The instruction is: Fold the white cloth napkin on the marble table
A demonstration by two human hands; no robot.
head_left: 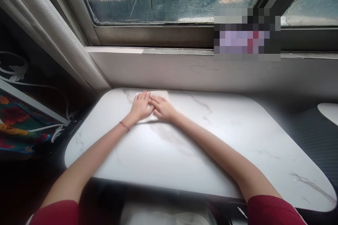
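A folded white cloth [163,94] lies flat near the far edge of the white marble-patterned table [163,158]. My left hand [140,107] rests palm down on its left part, fingers stretched out towards the wall, with a thin red bracelet at the wrist. Beside it, my right hand [162,107] presses on the cloth from the right, its fingers extended and pointing left. The two hands touch or nearly touch at the fingers. Much of the cloth is hidden beneath them.
Behind the table stands a pale wall [171,72] with a window sill and a metal-framed window [155,35]. A light curtain [58,35] hangs at the left, near a colourful flowered fabric [18,123]. Another white tabletop edge [329,110] shows at the right.
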